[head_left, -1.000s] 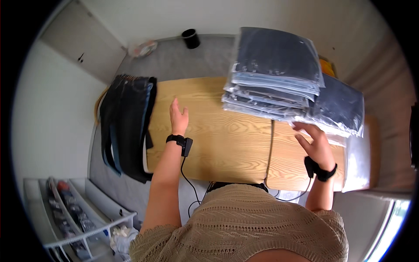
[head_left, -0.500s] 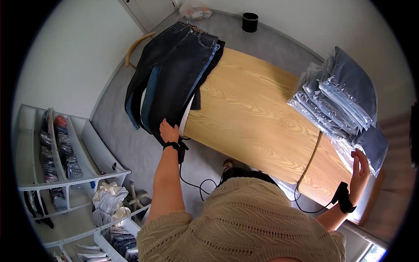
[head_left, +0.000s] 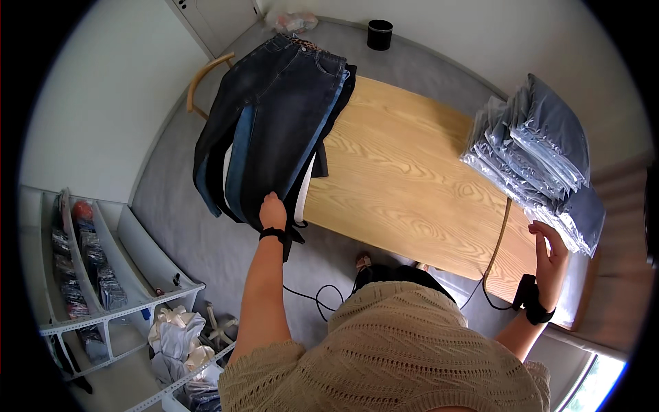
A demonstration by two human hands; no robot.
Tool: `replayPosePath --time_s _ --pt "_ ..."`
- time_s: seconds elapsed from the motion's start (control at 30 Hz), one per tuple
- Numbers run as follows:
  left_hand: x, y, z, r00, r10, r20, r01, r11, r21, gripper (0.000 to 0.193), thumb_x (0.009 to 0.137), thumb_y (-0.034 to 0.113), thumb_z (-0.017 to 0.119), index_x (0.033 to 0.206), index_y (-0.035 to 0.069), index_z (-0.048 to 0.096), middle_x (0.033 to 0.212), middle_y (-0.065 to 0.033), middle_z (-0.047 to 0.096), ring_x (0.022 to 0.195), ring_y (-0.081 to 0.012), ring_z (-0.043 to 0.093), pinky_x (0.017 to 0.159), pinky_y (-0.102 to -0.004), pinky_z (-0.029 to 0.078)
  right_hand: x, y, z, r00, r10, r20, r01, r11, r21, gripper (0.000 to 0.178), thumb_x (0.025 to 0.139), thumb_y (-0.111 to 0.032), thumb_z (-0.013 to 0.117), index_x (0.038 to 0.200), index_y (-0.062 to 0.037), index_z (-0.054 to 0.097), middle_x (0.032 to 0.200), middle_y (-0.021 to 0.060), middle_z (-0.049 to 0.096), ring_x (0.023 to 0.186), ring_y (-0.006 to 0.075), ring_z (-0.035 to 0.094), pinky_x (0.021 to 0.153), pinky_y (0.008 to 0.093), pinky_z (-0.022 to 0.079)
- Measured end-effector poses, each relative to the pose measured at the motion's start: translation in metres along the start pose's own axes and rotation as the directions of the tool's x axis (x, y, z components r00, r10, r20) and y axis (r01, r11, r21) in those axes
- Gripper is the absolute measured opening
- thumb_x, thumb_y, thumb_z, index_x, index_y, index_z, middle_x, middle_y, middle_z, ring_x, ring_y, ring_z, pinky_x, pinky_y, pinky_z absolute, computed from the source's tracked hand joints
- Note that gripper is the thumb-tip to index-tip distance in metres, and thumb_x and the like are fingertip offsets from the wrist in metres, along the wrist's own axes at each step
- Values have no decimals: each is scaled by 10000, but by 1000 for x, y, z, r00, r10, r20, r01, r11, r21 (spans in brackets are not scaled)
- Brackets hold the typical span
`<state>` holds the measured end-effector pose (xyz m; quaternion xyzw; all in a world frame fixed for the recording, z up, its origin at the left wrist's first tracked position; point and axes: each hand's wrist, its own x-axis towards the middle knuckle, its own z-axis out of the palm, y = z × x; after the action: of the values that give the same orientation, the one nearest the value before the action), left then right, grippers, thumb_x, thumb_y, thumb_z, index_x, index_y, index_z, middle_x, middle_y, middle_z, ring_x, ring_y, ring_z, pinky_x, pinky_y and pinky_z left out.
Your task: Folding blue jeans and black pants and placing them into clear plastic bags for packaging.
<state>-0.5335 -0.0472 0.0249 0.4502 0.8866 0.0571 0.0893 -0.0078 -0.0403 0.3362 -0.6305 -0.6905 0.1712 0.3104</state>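
Observation:
A pair of faded black jeans (head_left: 288, 89) lies on top of several other trousers at the table's left end, waist away from me and legs toward me. Blue denim (head_left: 239, 147) and a white edge show from beneath. My left hand (head_left: 272, 213) is at the lower leg of the black jeans, its fingers curled closed on the cloth. At the right, my right hand (head_left: 549, 255) is held with fingers apart and nothing in it. It is just in front of a stack of folded garments in clear plastic bags (head_left: 528, 161).
The wooden table (head_left: 405, 165) spans the middle, with a cable (head_left: 499, 240) over its near right part. White shelving (head_left: 154, 302) with bagged goods stands at lower left. A wooden chair (head_left: 192, 86) is behind the trousers; a black bin (head_left: 379, 34) stands by the far wall.
My left hand's fingers have closed on the jeans' leg. My right hand has shifted slightly left beside the bagged stack. The whole view has moved a little.

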Motion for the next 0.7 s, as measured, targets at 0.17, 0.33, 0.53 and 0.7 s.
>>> replayPosePath --time_s 0.17,0.33,0.53,0.7 --pt "-10 24 -45 901 155 -406 -271 931 -246 256 848 64 458 1041 -37 593 1007 -217 617 943 -370 582 842 -418 470 7 -26 39 987 -135 90 125 986 111 129 870 -26 553 945 18 648 900 114 671 865 202 636 781 289 474" --pt "-52 113 -87 819 424 -387 -574 621 -534 127 780 22 457 863 -42 530 867 -264 555 855 -447 521 745 -476 432 17 -24 122 839 -244 486 54 926 373 199 911 -148 546 988 9 641 910 117 668 866 194 628 781 298 478" --pt "-119 196 -80 732 646 -218 -495 283 -822 132 776 -12 432 887 -41 497 872 -249 530 846 -437 512 710 -451 429 16 12 213 565 -58 823 -568 695 440 563 948 -460 429 1231 22 497 1111 118 594 1024 201 555 882 308 447" --pt "-149 225 -53 663 721 -203 -434 149 -888 49 832 9 456 866 -25 461 803 -217 478 740 -390 487 668 -399 424 25 13 199 568 -182 803 -247 892 377 619 812 -431 659 1188 39 515 1083 132 592 1008 190 540 889 303 417"
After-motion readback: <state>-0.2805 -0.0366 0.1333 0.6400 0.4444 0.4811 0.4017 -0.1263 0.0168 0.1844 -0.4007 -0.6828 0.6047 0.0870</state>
